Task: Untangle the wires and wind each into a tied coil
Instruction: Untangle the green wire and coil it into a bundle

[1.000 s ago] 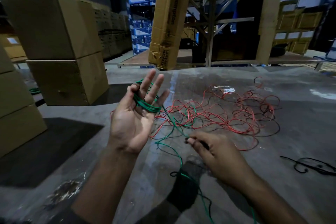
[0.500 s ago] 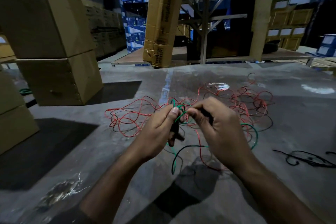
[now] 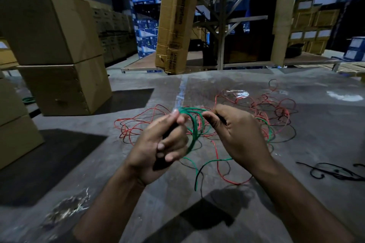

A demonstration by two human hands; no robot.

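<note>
A green wire coil (image 3: 192, 124) hangs between my two hands above the grey floor. My left hand (image 3: 160, 144) pinches the coil's top between thumb and fingers. Close beside it, my right hand (image 3: 235, 132) grips the coil's other side, fingers curled. A loose green tail (image 3: 209, 163) trails down from my right hand onto the floor. Behind and under the hands lies a tangle of red wire (image 3: 266, 110) mixed with thin black wire.
Stacked cardboard boxes (image 3: 59, 55) stand at the left, with a small green coil (image 3: 28, 100) on the floor beside them. A tall carton (image 3: 177, 19) leans on a metal rack behind. Loose black wire (image 3: 333, 171) lies at the right.
My left hand, earlier raised with the green loops around its fingers, came down to meet the right hand. Both now hold the coil, which has opened into a wider loop.
</note>
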